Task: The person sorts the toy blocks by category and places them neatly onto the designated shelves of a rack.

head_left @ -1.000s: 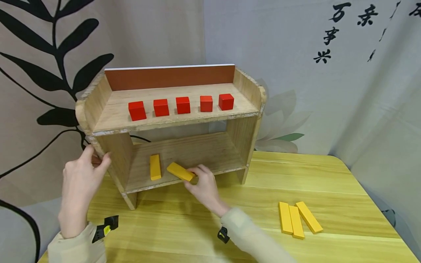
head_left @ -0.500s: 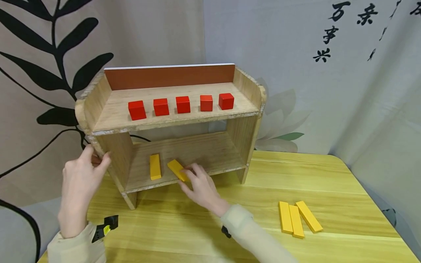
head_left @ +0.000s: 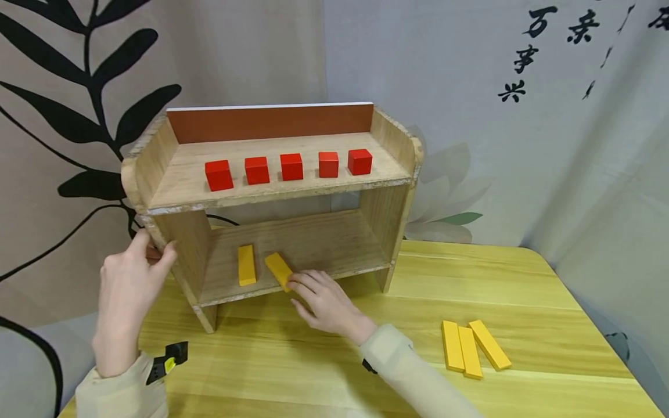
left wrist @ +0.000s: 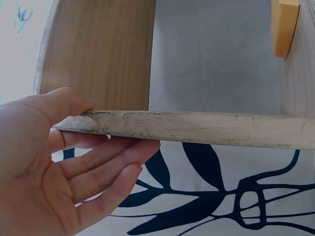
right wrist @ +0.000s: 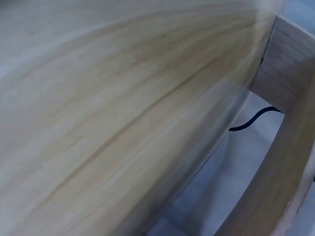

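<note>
My left hand (head_left: 128, 290) pinches the front edge of the left side panel of a two-tier wooden shelf (head_left: 331, 235). In the left wrist view, the thumb lies inside that panel edge (left wrist: 216, 129) and the fingers lie outside. My right hand (head_left: 326, 305) is at the front edge of the lower tier. Its fingers touch the near end of a slanted yellow block (head_left: 277, 269), with the thumb apart from it. Left of that block, another yellow block (head_left: 247, 265) lies flat, pointing inward. The right wrist view does not show the hand.
Several red cubes (head_left: 291, 167) stand in a row on the upper tier. Three yellow blocks (head_left: 470, 351) lie together on the wooden table (head_left: 522, 302) at the right. Patterned curtains (head_left: 418, 69) hang behind the shelf.
The slanted yellow block has turned to point more inward, its near end shifting left. My right hand has loosened its pinch, the thumb coming away. My left hand has stayed put.
</note>
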Action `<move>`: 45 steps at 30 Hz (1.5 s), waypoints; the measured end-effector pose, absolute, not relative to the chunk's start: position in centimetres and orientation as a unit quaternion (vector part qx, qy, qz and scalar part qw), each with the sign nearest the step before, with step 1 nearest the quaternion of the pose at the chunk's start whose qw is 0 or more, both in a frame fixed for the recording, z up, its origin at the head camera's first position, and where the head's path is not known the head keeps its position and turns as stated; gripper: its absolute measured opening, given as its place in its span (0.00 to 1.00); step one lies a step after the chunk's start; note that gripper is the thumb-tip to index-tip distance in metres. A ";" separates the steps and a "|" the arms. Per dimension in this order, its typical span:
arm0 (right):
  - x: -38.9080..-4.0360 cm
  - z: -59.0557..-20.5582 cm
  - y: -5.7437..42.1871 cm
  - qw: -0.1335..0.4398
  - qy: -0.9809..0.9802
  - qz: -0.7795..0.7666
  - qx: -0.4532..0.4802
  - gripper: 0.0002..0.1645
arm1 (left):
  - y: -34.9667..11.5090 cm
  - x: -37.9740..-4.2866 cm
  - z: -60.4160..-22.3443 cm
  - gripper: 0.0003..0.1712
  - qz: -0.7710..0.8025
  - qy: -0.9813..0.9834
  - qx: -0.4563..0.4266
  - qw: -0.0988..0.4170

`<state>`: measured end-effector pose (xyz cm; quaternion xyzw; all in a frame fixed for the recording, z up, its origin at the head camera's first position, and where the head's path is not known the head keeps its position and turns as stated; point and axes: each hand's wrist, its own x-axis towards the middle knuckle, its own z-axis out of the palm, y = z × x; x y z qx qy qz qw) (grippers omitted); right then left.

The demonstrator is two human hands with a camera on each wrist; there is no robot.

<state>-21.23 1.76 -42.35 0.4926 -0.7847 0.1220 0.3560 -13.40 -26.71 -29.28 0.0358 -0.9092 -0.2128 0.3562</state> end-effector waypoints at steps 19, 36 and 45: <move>-20.3 -42.3 -1.1 0.307 -0.843 0.054 0.438 0.27 | -26.7 -13.5 -29.3 0.12 -0.212 -0.913 0.039 0.347; -20.4 -42.4 -1.4 0.293 -0.852 0.043 0.432 0.28 | -26.7 -13.4 -29.2 0.12 -0.211 -0.911 0.036 0.351; -20.3 -42.3 -1.0 0.293 -0.849 0.053 0.436 0.30 | -26.7 -13.4 -29.2 0.12 -0.212 -0.913 0.041 0.345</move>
